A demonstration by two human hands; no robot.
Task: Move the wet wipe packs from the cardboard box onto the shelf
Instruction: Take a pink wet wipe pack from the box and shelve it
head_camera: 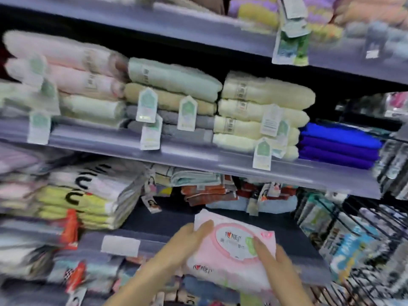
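A pink wet wipe pack [231, 250] with a white oval lid label is held level in front of a grey shelf [304, 252], its far end over the shelf's dark bare patch. My left hand [185, 246] grips its left edge, fingers curled over the top corner. My right hand [273, 266] holds its right side, one finger lying across the top. The cardboard box is out of view. The picture is blurred by motion.
Folded towels [176, 85] in pink, green, cream and blue [337, 144] fill the shelf above. Bagged textiles [88, 195] stand left of the bare patch, folded cloths [207, 191] behind it. A black wire rack [362, 235] with packaged goods stands at the right.
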